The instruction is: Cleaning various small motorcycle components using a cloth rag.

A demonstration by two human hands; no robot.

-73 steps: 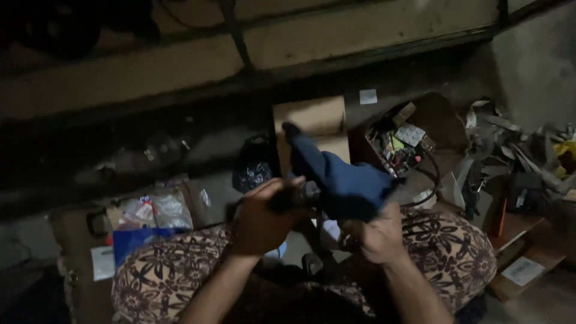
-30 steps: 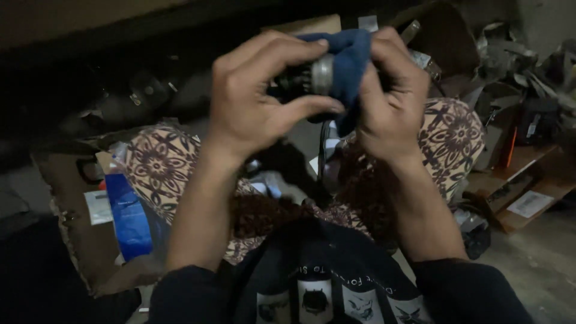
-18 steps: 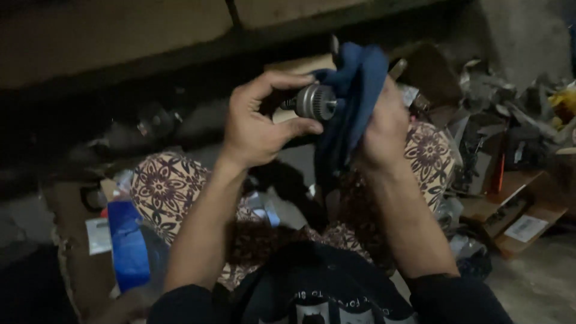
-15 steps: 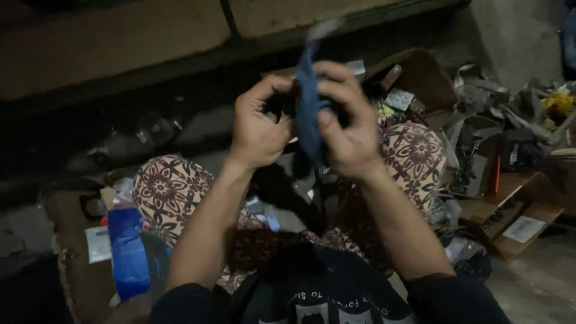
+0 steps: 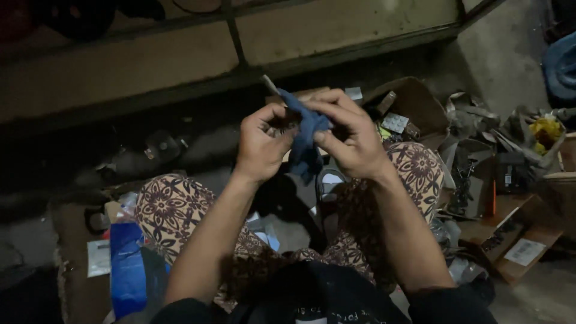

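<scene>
Left hand (image 5: 259, 144) and right hand (image 5: 351, 138) both pinch a soft, crumpled blue cloth (image 5: 305, 141), fingers curled tight, above patterned trousers (image 5: 171, 207)

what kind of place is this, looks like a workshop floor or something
Probably a cluttered workshop or storeroom floor: open brown cardboard boxes of parts, crumpled scrap by a concrete wall, and a dark blue cloth in both hands.

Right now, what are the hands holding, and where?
Both hands, left hand and right hand, pinch a blue cloth at its upper bunched part.
</scene>
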